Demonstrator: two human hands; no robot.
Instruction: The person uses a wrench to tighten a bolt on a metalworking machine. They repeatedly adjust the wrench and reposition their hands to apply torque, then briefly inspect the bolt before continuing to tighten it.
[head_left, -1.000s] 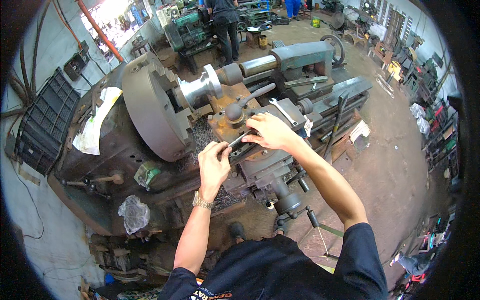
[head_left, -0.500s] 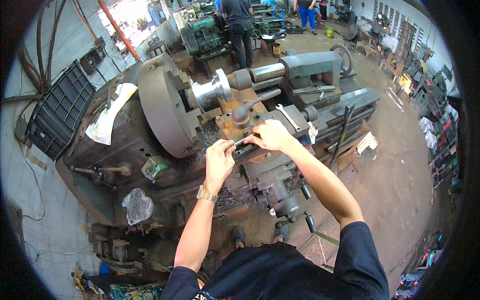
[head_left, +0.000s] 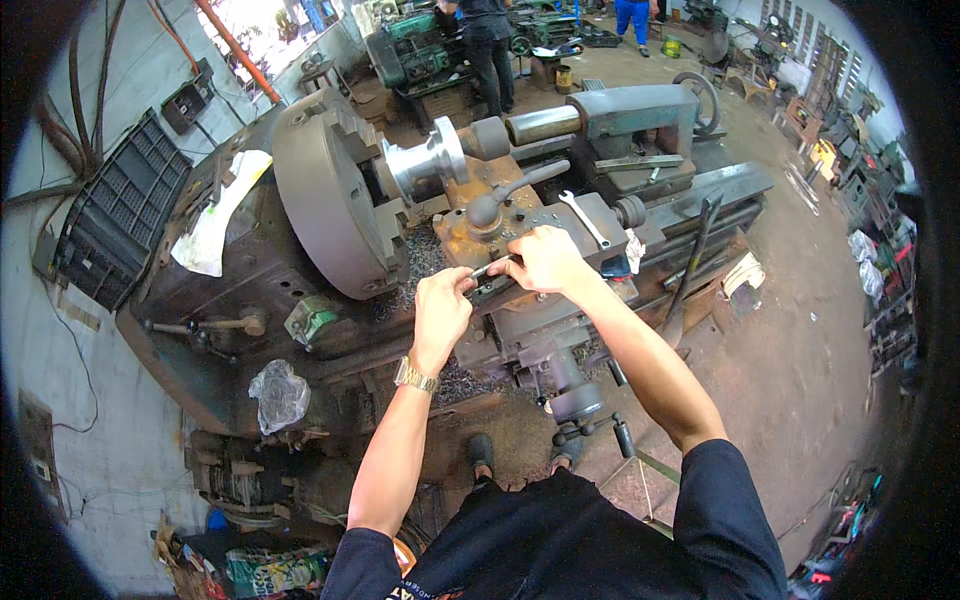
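Observation:
A short, slim metal bar (head_left: 482,272) is pinched between my two hands at the front of the lathe's tool post. My left hand (head_left: 441,312), below a metal watch, has its fingers closed on the bar's left end. Fingers of my right hand (head_left: 548,261) curl round the other end and hide much of it. Behind them rises the rusty tool post (head_left: 486,212) with its ball-ended lever. An open-end spanner (head_left: 585,221) lies on the slide to the right. A shiny turned metal workpiece (head_left: 425,165) sits between chuck and tailstock.
The big grey chuck (head_left: 318,205) stands left of my hands, with metal chips (head_left: 425,262) beneath. The tailstock (head_left: 630,115) is at the back right. Crank handles (head_left: 590,428) stick out in front of me. A co-worker (head_left: 487,60) stands by a green machine at the back.
My view has tilted and shifted slightly. Both hands stay at the front of the tool post, with the metal bar still between them and only small finger movements.

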